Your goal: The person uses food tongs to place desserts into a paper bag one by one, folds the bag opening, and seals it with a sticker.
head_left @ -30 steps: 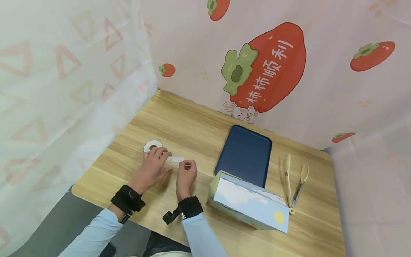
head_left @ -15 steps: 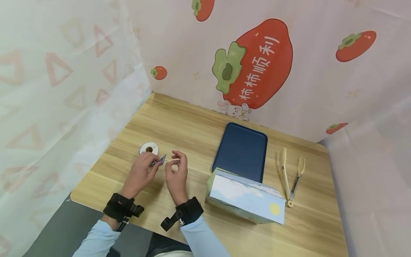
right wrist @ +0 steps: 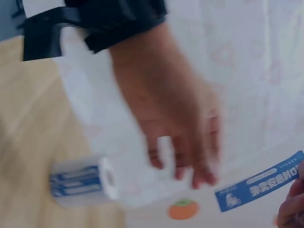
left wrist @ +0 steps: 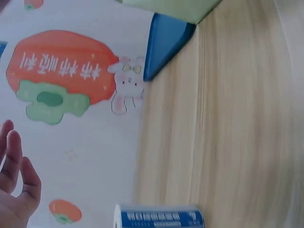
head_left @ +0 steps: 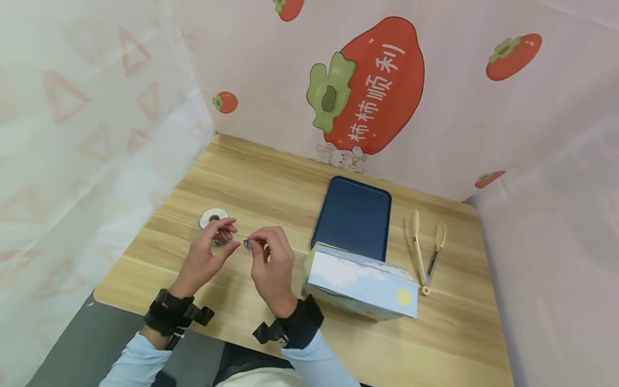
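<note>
My right hand point(head_left: 273, 269) pinches a blue sticker label point(head_left: 247, 244) by one end, above the table left of the box. White lettering covers this label point(right wrist: 259, 187) in the right wrist view, where only the right fingertips point(right wrist: 292, 206) show at the edge. Across from it, my left hand point(head_left: 203, 260) holds its thumb and fingers apart, near the sticker but not on it. Just beyond the left hand stands a label roll point(head_left: 208, 216), white on top with a brown core. Its side point(left wrist: 161, 219) carries blue print in the left wrist view.
A box with a sky picture point(head_left: 360, 279) lies to the right, overlapping the near end of a dark blue tray point(head_left: 355, 207). Spread tongs point(head_left: 417, 242) with cream tips rest farther right on the wooden table point(head_left: 271, 183). Printed sheets wall the table in.
Both hands have lifted off the strip by the roll. The label was in my left fingers half a second ago; my right fingers now hold it, and the left ones have spread.
</note>
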`<state>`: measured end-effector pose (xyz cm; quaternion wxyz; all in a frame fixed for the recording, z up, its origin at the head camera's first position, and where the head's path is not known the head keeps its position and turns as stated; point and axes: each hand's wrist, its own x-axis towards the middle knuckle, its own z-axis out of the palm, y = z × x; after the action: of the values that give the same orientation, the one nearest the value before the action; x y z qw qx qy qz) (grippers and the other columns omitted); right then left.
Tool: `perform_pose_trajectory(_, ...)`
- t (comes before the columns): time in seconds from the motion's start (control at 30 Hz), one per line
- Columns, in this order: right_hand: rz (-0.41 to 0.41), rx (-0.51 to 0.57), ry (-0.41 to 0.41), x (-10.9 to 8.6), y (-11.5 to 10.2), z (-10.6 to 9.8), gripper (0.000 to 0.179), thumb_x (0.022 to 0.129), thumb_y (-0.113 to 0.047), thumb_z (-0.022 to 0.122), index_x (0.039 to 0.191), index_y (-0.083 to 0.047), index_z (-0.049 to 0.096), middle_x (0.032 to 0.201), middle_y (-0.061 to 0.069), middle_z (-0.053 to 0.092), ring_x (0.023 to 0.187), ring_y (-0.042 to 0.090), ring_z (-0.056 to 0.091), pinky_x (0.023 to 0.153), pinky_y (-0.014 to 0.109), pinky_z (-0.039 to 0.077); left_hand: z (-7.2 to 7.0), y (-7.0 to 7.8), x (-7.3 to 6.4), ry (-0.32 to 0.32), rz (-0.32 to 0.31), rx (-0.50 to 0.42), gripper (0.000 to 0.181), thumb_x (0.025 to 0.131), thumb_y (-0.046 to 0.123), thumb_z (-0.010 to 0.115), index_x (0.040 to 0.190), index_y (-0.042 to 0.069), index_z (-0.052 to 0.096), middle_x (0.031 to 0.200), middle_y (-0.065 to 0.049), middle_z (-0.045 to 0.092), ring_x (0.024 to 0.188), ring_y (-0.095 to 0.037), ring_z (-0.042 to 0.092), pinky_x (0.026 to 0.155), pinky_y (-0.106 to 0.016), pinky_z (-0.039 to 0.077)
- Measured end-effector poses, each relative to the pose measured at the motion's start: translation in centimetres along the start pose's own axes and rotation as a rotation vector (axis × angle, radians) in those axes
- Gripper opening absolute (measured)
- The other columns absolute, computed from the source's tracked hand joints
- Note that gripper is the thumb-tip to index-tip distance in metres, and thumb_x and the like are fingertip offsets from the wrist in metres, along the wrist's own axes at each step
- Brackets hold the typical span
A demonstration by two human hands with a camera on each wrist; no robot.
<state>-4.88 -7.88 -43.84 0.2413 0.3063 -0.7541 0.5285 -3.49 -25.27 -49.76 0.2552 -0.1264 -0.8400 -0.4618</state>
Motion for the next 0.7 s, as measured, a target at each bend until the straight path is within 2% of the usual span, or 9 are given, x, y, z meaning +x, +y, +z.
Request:
perform_pose_trajectory(0.13,-0.056,0.099,0.0,1.4,-1.6,-5.0,0.004,0.094,-0.001,0.063,0.096,-0.004,0.065,0.091,0.01,0.063,0.068,0.013,0.055,0.057,0.016,0.046,1.7,1.6,1.4,-0.052,0.029,0.001,0.048,0.085,-0.008,0.069,0.13,-0.001,0.056,0.107,-0.01,0.065,0.091,-0.019,0.06,0.079,-0.022,0.047)
perform_pose_trajectory(0.2,-0.071,0.173,-0.033,1.9,-2.0,-8.0,0.005,0.093,0.002,0.063,0.096,-0.002,0.065,0.089,0.013,0.064,0.066,0.014,0.055,0.056,0.018,0.047,2.8,2.9,2.5,-0.097,0.065,0.014,0.041,0.087,-0.006,0.068,0.127,0.0,0.059,0.107,-0.01,0.066,0.093,-0.018,0.061,0.079,-0.028,0.051)
perform_pose_trajectory(0.3,-0.039,0.24,-0.111,2.3,-1.8,-13.2,0.008,0.091,0.007,0.063,0.098,0.003,0.064,0.089,0.016,0.063,0.064,0.012,0.055,0.055,0.02,0.048,5.3,5.6,4.3,-0.181,0.119,0.006,0.034,0.091,0.001,0.067,0.125,0.003,0.061,0.111,-0.01,0.066,0.1,-0.02,0.061,0.084,-0.037,0.052)
perform_pose_trajectory(0.37,0.035,0.239,-0.145,2.3,-1.4,-16.7,0.011,0.09,0.01,0.062,0.099,0.005,0.064,0.091,0.014,0.064,0.067,0.01,0.055,0.056,0.019,0.048,7.1,7.3,5.6,-0.259,0.15,0.001,0.034,0.092,0.009,0.067,0.125,0.004,0.061,0.116,-0.01,0.065,0.107,-0.022,0.06,0.09,-0.041,0.052)
perform_pose_trajectory(0.43,0.136,0.208,-0.166,1.9,-0.9,-19.9,0.014,0.089,0.012,0.062,0.102,0.005,0.063,0.094,0.009,0.064,0.07,0.009,0.055,0.059,0.02,0.047,9.0,9.0,6.6,-0.366,0.167,0.026,0.039,0.093,0.021,0.069,0.127,0.006,0.06,0.123,-0.009,0.063,0.115,-0.023,0.058,0.097,-0.043,0.05)
perform_pose_trajectory(0.57,0.343,0.121,-0.208,0.1,0.8,-24.5,0.014,0.091,0.009,0.061,0.104,0.004,0.064,0.095,-0.002,0.064,0.072,0.009,0.053,0.06,0.021,0.045,12.5,11.1,7.3,-0.565,0.222,0.164,0.052,0.087,0.042,0.074,0.126,0.01,0.062,0.123,-0.006,0.063,0.113,-0.022,0.057,0.097,-0.04,0.051)
perform_pose_trajectory(0.63,0.431,0.089,-0.236,-1.2,1.8,-25.7,0.012,0.093,0.004,0.062,0.104,0.001,0.065,0.093,-0.002,0.063,0.07,0.01,0.052,0.059,0.023,0.045,13.8,11.4,7.1,-0.6,0.268,0.241,0.051,0.085,0.043,0.076,0.123,0.011,0.064,0.118,-0.005,0.064,0.107,-0.021,0.057,0.092,-0.037,0.052)
perform_pose_trajectory(0.7,0.476,0.07,-0.247,-2.5,2.9,-26.3,0.01,0.093,0.0,0.064,0.102,-0.002,0.066,0.089,0.001,0.062,0.067,0.009,0.052,0.056,0.022,0.045,15.0,11.5,6.6,-0.586,0.299,0.293,0.046,0.084,0.04,0.078,0.119,0.012,0.067,0.113,-0.004,0.065,0.101,-0.02,0.057,0.086,-0.035,0.052)
